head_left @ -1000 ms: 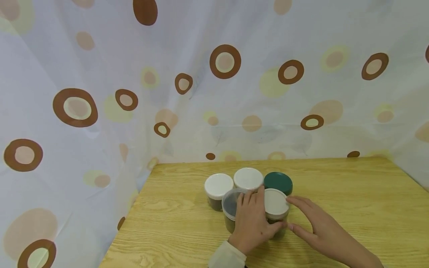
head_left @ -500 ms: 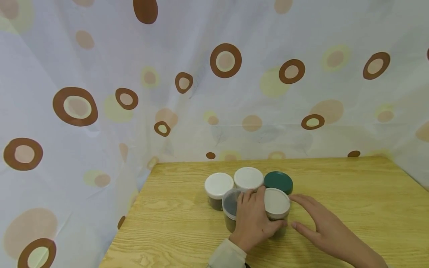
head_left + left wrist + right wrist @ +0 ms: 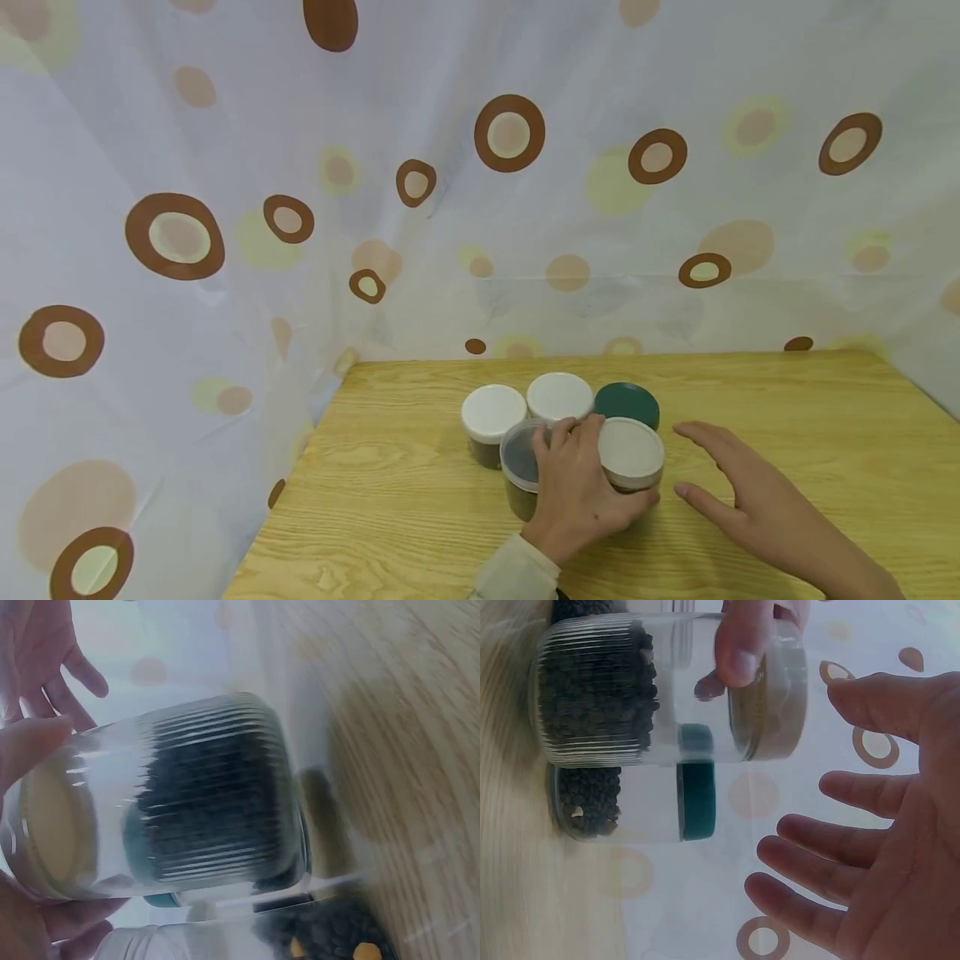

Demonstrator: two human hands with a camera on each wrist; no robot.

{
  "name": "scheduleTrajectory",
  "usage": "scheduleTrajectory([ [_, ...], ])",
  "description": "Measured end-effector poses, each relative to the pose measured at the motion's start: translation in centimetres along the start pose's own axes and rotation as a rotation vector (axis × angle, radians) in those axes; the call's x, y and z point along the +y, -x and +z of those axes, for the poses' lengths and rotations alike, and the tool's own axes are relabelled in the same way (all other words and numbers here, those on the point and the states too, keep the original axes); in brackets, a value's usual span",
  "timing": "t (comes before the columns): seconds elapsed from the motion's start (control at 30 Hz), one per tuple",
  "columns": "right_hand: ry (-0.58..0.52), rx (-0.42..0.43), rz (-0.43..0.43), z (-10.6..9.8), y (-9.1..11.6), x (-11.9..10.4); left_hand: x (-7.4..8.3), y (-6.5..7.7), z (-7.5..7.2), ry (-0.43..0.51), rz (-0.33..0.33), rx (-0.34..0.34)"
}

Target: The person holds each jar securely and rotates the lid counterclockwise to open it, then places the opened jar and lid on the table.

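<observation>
A clear ribbed jar with a cream lid [image 3: 632, 452] and dark granules inside [image 3: 214, 802] is gripped near its lid by my left hand [image 3: 576, 492]. The thumb lies across the jar's near side, and the other fingers reach over its left side. In the left wrist view the jar leans slightly; whether its base touches the table I cannot tell. My right hand [image 3: 765, 508] is apart from the jar, to its right, with fingers extended and nothing held. Left of my left hand stands a jar with a clear lid [image 3: 521, 458], partly hidden by the fingers.
Behind stand two white-lidded jars [image 3: 493, 412] and a green-lidded jar [image 3: 627, 405] with dark granules. The wooden table [image 3: 390, 500] meets a white spotted curtain [image 3: 570, 208] at its back edge.
My left hand has shifted the cream-lidded jar slightly right, widening the space beside the clear-lidded jar. My right hand has drawn away from the jar to the right.
</observation>
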State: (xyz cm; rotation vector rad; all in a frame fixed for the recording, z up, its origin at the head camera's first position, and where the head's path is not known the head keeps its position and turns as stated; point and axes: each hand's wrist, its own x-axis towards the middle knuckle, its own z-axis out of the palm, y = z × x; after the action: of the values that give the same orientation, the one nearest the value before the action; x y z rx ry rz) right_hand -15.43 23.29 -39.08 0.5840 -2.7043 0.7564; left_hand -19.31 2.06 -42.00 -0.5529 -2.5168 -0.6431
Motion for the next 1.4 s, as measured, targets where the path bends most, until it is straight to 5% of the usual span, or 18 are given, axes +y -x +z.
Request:
scheduleTrajectory([
  [0.3,0.014,0.013,-0.017,-0.5,-0.4,0.0,-0.1,-0.4,-2.5,0.359,-0.126,0.093],
  [0.77,0.002,-0.007,-0.024,-0.4,-0.8,-0.7,-0.5,-0.1,-8.2,0.8,-0.125,0.234],
  [1.07,-0.041,-0.042,-0.003,-0.2,-1.0,-1.0,-1.5,0.6,-9.8,0.838,-0.104,0.235],
  [1.4,-0.004,0.039,-0.068,-0.1,-1.2,-1.9,-2.1,1.1,-10.1,0.657,-0.056,0.152],
])
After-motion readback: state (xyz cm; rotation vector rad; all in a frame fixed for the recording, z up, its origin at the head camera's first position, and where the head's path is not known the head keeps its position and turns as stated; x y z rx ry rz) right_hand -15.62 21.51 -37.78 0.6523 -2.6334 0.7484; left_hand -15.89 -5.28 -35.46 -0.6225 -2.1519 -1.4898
